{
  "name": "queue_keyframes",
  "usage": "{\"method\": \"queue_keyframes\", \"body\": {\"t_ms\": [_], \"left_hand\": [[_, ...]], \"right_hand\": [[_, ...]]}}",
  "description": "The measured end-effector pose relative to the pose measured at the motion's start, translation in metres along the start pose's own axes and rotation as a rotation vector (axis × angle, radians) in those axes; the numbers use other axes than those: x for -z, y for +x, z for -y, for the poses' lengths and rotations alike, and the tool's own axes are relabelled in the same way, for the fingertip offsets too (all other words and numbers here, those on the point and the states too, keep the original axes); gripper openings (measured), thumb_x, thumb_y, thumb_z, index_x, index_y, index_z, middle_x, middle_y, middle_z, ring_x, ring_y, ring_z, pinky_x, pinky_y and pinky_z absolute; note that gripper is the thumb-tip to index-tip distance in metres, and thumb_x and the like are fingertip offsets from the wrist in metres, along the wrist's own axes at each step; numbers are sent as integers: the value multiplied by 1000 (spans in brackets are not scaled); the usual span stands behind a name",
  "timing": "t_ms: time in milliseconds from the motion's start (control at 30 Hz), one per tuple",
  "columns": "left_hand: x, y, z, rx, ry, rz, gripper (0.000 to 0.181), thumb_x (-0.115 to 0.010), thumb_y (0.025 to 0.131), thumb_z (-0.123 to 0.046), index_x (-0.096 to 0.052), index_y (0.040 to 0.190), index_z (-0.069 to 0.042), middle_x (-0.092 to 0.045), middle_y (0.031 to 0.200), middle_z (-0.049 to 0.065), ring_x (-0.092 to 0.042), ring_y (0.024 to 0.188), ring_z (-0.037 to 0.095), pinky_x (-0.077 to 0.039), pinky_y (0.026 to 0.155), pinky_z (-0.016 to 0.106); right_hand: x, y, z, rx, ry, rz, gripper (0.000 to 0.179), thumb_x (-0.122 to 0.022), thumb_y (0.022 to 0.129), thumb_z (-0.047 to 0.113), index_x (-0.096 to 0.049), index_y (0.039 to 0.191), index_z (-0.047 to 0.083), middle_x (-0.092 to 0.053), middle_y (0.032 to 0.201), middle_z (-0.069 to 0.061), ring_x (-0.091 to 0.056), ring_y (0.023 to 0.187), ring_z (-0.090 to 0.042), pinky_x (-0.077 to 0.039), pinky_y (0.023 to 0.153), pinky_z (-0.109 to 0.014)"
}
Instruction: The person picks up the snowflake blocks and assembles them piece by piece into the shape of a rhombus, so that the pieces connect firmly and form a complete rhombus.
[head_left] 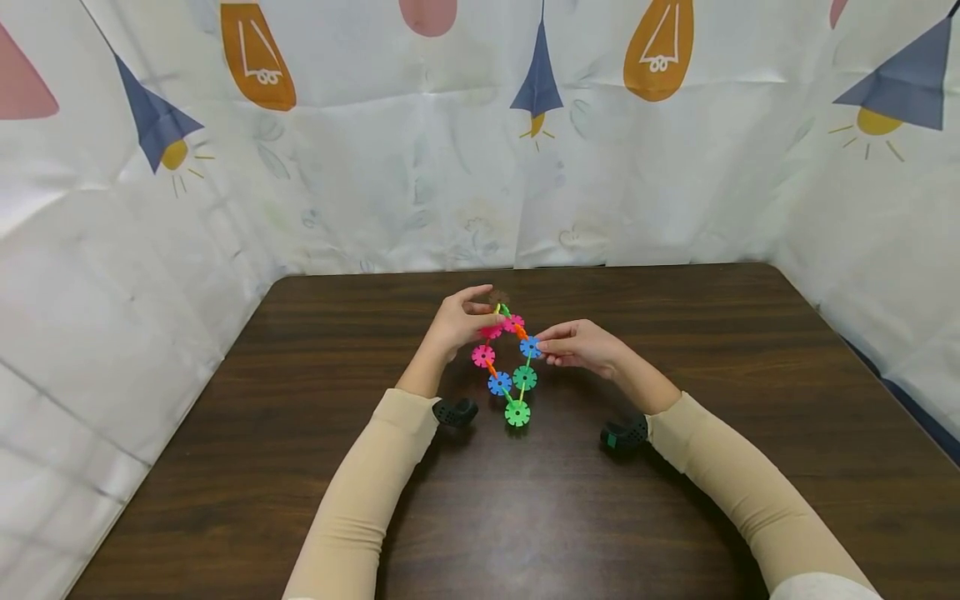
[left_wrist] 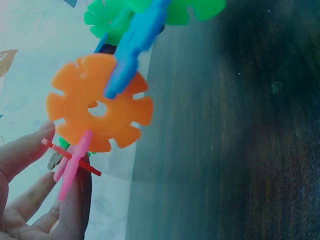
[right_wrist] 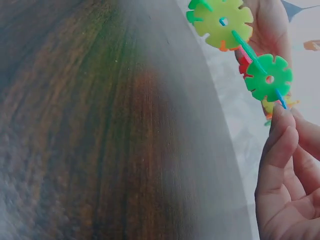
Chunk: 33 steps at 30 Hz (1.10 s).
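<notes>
A ring of notched plastic discs, slotted edge to edge in several colours, is held up above the table between the two hands. My left hand grips it at its upper left, by a pink disc. Opposite, the right hand pinches a blue disc between thumb and fingers. A green disc forms the low end of the ring, and a brown disc shows at the top. An orange disc faces the left wrist camera; the right wrist view has a green disc just above the pinching fingertips.
Below the hands spreads a dark wood-grain table. White printed cloth hangs behind it and along both sides. A black wrist device sits at the left cuff, another device at the right.
</notes>
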<state>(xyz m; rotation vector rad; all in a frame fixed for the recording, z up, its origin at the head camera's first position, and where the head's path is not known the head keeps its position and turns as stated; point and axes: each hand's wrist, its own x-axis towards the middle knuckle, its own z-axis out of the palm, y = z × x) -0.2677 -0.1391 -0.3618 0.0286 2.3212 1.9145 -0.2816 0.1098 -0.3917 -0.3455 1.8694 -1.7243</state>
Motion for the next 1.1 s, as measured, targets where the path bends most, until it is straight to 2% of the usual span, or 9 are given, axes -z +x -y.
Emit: {"method": "queue_keyframes", "body": {"t_ms": [100,267,467,567,700,900,1100], "left_hand": [[2,1,1,29,-39,1,63,-74,96,-10,-48,153,-10,-60,137,21,-67,111,33,-54,96,42],[6,2,6,133,-78,4,53,-68,101,-19,-52,150,-6,-62,136,16,-67,103,27,-54,96,41],[12,3,14,226,-124,77,45,-59,106,-19,-53,149,-6,-58,144,15,-70,98,20,-55,94,35],[13,5,18,250,-175,118,45,-54,109,-20,-50,151,-7,-54,148,15,-69,110,27,-53,98,35],[12,8,21,275,-264,131,47,-51,110,-21,-45,154,-5,-51,150,16,-60,128,33,-47,106,39],[11,15,27,336,-448,126,50,-50,110,-22,-41,156,-5,-48,154,16,-52,136,33,-42,110,39],[11,19,28,369,-547,103,48,-49,111,-21,-43,156,-5,-46,155,16,-49,139,33,-39,111,39]], "right_hand": [[3,2,-1,-7,36,-27,26,-60,104,4,-65,125,-10,-72,88,-2,-63,72,-10,-55,74,-22],[13,5,-1,-9,56,-76,27,-60,104,5,-64,126,-10,-73,88,-3,-61,70,-8,-54,72,-20],[26,15,0,-27,60,-132,36,-59,105,7,-56,136,-12,-72,88,-2,-62,72,-7,-53,71,-19],[31,20,2,-38,55,-154,40,-59,105,8,-53,139,-12,-71,89,-1,-63,73,-6,-54,73,-19],[34,29,1,-48,40,-173,41,-59,105,9,-53,140,-11,-71,89,-1,-64,74,-7,-54,74,-19],[39,39,-2,-80,20,-199,41,-60,105,11,-54,141,-9,-71,89,-1,-64,74,-7,-54,73,-19],[40,48,-3,-91,0,-200,41,-62,104,12,-56,138,-10,-73,87,0,-65,71,-5,-54,70,-18]]}}
